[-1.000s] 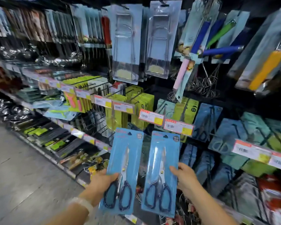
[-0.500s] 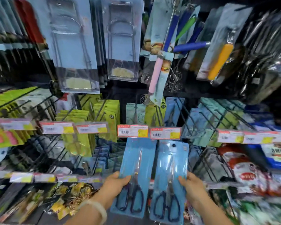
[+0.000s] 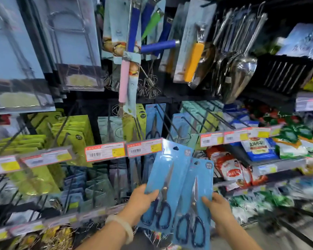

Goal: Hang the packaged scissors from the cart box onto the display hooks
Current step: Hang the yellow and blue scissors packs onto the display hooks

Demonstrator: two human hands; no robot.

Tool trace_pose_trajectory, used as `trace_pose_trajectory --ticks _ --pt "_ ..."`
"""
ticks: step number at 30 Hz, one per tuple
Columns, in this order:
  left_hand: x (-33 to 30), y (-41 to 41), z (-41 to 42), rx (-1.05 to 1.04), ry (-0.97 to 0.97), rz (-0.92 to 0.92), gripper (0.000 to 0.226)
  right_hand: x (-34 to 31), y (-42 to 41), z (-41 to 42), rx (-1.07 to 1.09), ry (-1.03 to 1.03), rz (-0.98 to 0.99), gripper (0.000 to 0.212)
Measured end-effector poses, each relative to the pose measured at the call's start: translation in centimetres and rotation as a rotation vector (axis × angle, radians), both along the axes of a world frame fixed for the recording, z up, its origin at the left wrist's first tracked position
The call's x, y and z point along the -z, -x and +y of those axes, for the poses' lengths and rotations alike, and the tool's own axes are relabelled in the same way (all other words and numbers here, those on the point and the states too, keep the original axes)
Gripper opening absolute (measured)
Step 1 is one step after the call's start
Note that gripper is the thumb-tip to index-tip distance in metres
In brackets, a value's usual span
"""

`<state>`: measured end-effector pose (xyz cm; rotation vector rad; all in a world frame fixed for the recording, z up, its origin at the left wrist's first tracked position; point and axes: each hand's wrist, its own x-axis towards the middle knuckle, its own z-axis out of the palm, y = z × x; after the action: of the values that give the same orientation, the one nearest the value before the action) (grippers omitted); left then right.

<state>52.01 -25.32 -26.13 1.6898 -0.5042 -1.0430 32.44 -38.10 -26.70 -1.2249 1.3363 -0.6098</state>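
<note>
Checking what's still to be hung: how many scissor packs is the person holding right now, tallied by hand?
Left hand: 1 blue scissor pack
Right hand: 1 blue scissor pack
Total: 2 packs in hand, neither on a hook yet.

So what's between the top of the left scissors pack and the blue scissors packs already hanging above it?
In the head view, a price tag strip sits between the left scissors pack and the hanging blue packs.

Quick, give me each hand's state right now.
Left hand: holds the left scissors pack by its edge.
Right hand: holds the right scissors pack by its edge.
</note>
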Motion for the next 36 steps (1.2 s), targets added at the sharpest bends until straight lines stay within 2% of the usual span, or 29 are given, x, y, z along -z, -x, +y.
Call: trace_pose_trajectory --ticks 2,6,13,26,32,36 --pt "0.0 0.9 -1.7 -0.048 0.03 0.05 0.012 -0.2 0.6 -1.3 -0.007 -0.012 -0.018 0.013" --pt "0.9 2.1 -4.3 -0.119 0.015 0.113 0.009 -0.3 1.4 -3.6 -0.017 -0.026 -0.039 0.008" --pt "1.8 3.7 -6.1 -0.191 0.028 0.21 0.016 -0.2 2.7 -6.7 -0.106 -0.021 -0.011 0.013" --pt "3.4 5.6 -7.6 -0.289 0.017 0.159 0.006 -0.9 3.6 -10.4 -0.283 -0.013 0.037 0.009" --pt "2.9 6.3 -8.8 -0.354 0.065 0.2 0.025 -0.2 4.0 -11.6 -0.292 -0.048 0.004 0.01" --pt "3.1 6.3 -8.4 -0.357 0.03 0.19 0.011 -0.3 3.8 -12.0 -0.289 -0.072 -0.028 0.011"
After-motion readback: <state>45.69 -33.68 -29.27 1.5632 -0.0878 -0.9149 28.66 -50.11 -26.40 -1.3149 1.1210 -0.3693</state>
